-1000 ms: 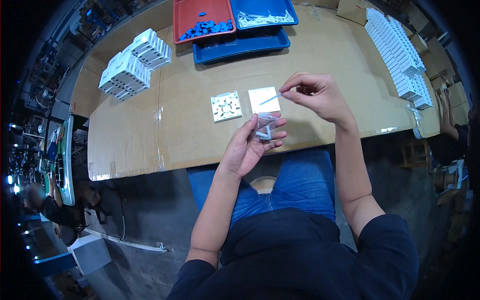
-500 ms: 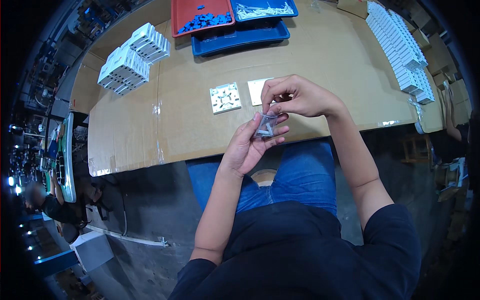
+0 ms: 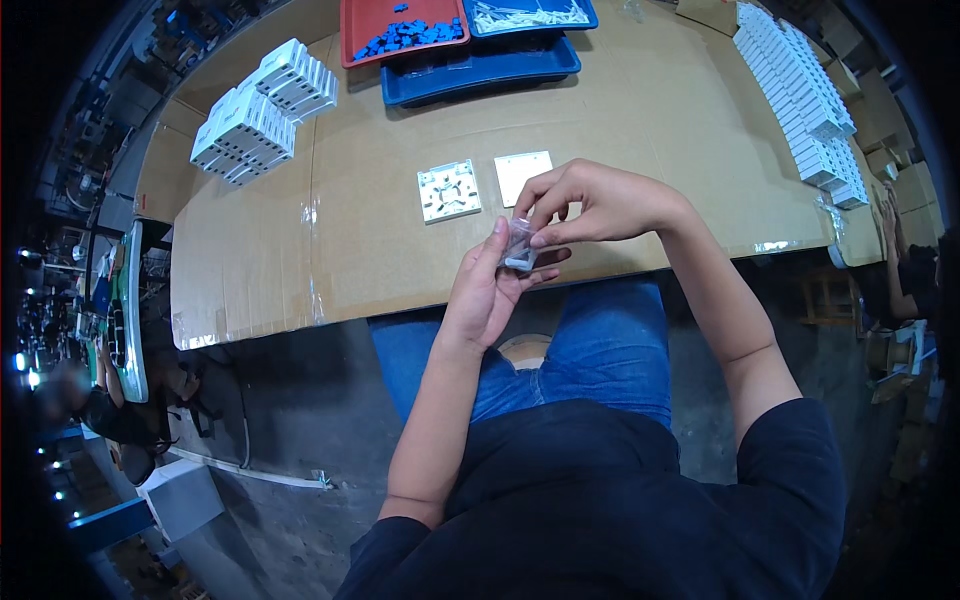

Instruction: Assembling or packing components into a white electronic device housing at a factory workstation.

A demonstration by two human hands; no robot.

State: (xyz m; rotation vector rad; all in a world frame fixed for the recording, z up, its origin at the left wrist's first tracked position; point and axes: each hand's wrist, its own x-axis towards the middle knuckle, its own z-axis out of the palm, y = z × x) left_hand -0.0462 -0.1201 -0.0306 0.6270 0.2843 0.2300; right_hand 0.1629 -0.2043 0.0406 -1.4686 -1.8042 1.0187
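A small clear plastic bag with white pieces in its lower end is held over the table's near edge. My left hand grips the bag from below with thumb and fingers. On the bag's upper edge, my right hand pinches with thumb and fingertips. Just beyond my hands lie two flat white parts. The left one is a square plate with slots and holes on its face. The other is a plain white panel, partly covered by my right fingers.
Stacked white plates stand at the left, and a long row of them at the right. At the back sit a red tray of blue pieces and blue trays, one with white sticks. Other people work at both sides.
My right hand has lowered slightly and now pinches closer to the bag. The bag has tilted and moved a little left, and more of the white panel shows.
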